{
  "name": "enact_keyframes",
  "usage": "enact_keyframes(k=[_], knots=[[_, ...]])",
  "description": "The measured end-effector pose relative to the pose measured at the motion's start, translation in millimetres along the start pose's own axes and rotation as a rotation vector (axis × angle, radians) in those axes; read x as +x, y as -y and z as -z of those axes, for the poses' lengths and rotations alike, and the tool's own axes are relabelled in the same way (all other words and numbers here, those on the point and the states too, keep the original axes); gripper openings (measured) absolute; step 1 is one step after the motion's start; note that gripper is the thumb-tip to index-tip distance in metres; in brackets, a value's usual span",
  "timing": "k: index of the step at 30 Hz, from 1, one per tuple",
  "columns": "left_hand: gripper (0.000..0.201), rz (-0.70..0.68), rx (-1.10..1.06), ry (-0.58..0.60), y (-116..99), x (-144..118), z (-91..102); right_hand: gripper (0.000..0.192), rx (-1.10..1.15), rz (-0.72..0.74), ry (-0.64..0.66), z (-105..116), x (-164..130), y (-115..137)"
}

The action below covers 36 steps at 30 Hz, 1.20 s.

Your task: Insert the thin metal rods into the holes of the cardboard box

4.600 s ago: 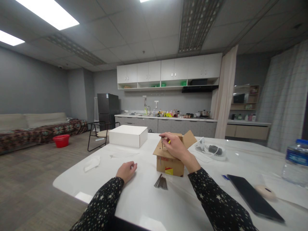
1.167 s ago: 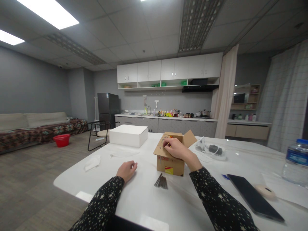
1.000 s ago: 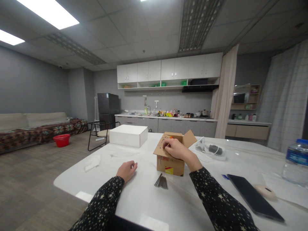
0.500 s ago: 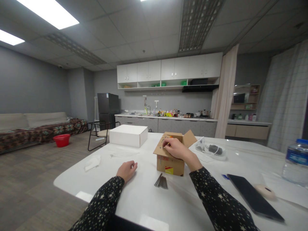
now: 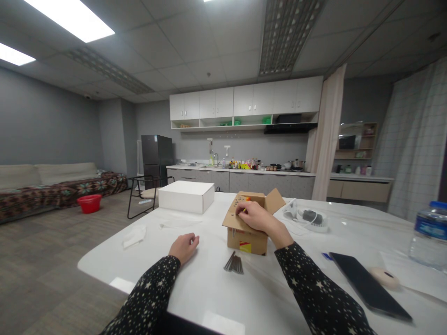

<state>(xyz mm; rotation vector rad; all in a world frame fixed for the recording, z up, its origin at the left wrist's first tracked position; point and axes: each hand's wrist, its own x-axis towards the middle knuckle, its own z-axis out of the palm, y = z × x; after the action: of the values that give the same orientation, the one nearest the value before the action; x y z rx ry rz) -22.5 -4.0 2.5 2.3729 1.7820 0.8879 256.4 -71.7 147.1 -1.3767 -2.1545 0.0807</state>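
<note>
My right hand [image 5: 253, 215] is over the top flap of a small cardboard box [image 5: 244, 242]. Its thumb and fingertips are pinched together close to the flap's surface; whatever sits between them is too small to make out. Small metal nail heads [image 5: 238, 201] dot the flap, and thin nail shafts [image 5: 233, 232] poke out below its front edge. In front of the box, several loose nails [image 5: 233, 263] lie in a little bunch on the white table [image 5: 206, 293]. My left hand [image 5: 184, 247] rests on the table left of the box, loosely curled, a gap between thumb and fingers, nothing visible in it.
A white box [image 5: 185, 196] stands behind my left hand. Crumpled tissue [image 5: 134, 236] lies to the left. On the right are a white dish with a cable [image 5: 314, 219], a black phone [image 5: 368, 284], a beige rounded object [image 5: 384, 278] and a large water bottle [image 5: 429, 237].
My right hand's fingertips have shifted slightly on the flap, and a nail head near them shows a little differently. More nail shaft shows beneath the flap's front edge. My left hand is still.
</note>
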Motion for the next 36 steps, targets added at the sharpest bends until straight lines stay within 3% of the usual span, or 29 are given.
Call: enact_keyframes(k=[36], knots=[[0.039,-0.003,0.015,0.001,-0.1,-0.8,0.4,0.021,-0.001,0.017,0.029,4.6,-3.1,2.2]])
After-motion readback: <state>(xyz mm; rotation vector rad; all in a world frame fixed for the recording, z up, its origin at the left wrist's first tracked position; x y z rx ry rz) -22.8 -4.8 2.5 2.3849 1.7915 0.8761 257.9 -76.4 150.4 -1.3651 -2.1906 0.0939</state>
